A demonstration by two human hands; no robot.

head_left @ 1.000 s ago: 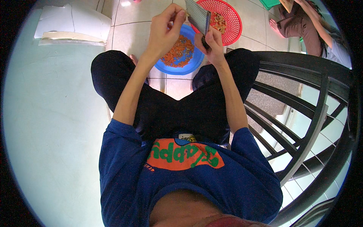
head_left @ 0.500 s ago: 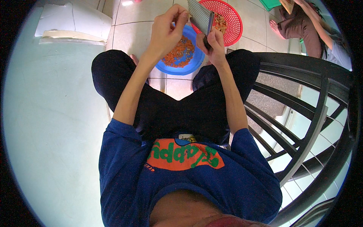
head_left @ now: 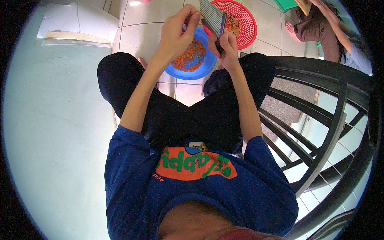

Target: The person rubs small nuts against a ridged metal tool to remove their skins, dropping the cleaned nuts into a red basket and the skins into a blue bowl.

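My right hand (head_left: 228, 50) is closed round the dark handle of a crinkle cutter (head_left: 213, 18), its ridged metal blade pointing up and to the left. Close to the left edge of that blade, my left hand (head_left: 178, 31) is closed with thumb and fingertips together; what it pinches, if anything, cannot be made out. Below both hands a blue basin (head_left: 190, 76) stands on the floor, holding many small orange cut pieces (head_left: 190, 58). Behind the cutter and to its right is a red colander (head_left: 249, 26) with pale brownish pieces (head_left: 233, 27) inside; the blade and hand hide part of it.
My knees in black trousers (head_left: 120, 76) flank the basin on a tiled floor (head_left: 140, 36). To the right curves a black barred railing (head_left: 308, 66). Another person (head_left: 320, 34) sits at the far right beside a green item (head_left: 285, 4). A pale surface (head_left: 56, 120) fills the left.
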